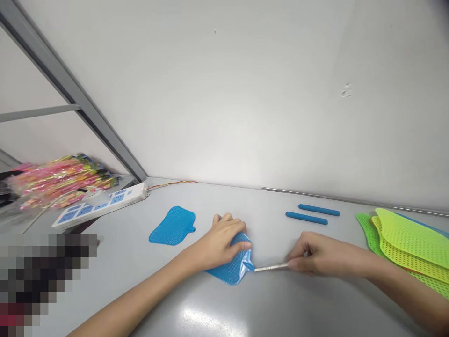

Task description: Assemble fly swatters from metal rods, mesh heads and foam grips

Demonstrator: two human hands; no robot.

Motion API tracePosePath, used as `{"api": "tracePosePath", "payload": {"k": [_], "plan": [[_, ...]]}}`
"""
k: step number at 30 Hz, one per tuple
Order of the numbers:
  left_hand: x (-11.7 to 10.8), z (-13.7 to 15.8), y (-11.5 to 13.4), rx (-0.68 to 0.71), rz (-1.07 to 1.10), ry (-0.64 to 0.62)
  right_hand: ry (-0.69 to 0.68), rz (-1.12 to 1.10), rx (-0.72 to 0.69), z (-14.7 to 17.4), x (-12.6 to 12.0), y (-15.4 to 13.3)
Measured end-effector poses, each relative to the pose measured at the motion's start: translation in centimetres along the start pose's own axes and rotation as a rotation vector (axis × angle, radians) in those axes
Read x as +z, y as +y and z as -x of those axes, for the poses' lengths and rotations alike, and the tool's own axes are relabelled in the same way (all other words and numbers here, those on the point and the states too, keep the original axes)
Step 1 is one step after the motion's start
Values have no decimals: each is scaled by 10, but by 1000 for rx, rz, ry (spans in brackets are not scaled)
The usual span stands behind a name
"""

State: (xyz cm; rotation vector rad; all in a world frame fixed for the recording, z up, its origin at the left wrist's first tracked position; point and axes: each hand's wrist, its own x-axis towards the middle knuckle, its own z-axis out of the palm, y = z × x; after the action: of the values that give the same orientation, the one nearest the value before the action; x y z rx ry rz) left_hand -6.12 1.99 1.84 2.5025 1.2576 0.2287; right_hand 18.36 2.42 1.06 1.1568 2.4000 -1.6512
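My left hand (224,238) grips a blue perforated fly swatter head (229,274), its thumb on the mesh and its fingers curled over the far side. In a pinch, my right hand (305,257) holds a thin metal rod (270,267). The rod's tip meets the short neck of the swatter head; whether it sits inside the neck, I cannot tell. A second blue fly swatter head (173,226) lies flat to the left of my left hand. Two blue handles (319,210) lie side by side beyond my right hand.
Green and yellow swatter heads (414,238) are piled at the right, beside my right forearm. A white power strip (115,201) with a cable lies at the left, near plastic-wrapped colourful packages (66,180). A wall (238,93) rises behind the grey table (168,304).
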Motion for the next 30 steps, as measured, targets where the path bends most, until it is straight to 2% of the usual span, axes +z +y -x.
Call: {"api": "tracePosePath", "payload": {"k": [5,12,18,25,28,30], "plan": [[-10,-2,-5,-40,-89,103,79,-41,-23,-4,0,-1],[-11,-1,-3,-92,-8,187,156,-112,-62,-6,2,-7],[-6,2,10,-127,3,222,144,-200,-36,-5,7,-11],[-18,8,18,-72,-73,232,-35,-555,210,-2,11,-13],[-22,7,21,-45,-168,206,-40,-609,191,-2,11,-18],[-19,6,26,19,-213,180,-13,-597,154,-2,12,-23]]}}
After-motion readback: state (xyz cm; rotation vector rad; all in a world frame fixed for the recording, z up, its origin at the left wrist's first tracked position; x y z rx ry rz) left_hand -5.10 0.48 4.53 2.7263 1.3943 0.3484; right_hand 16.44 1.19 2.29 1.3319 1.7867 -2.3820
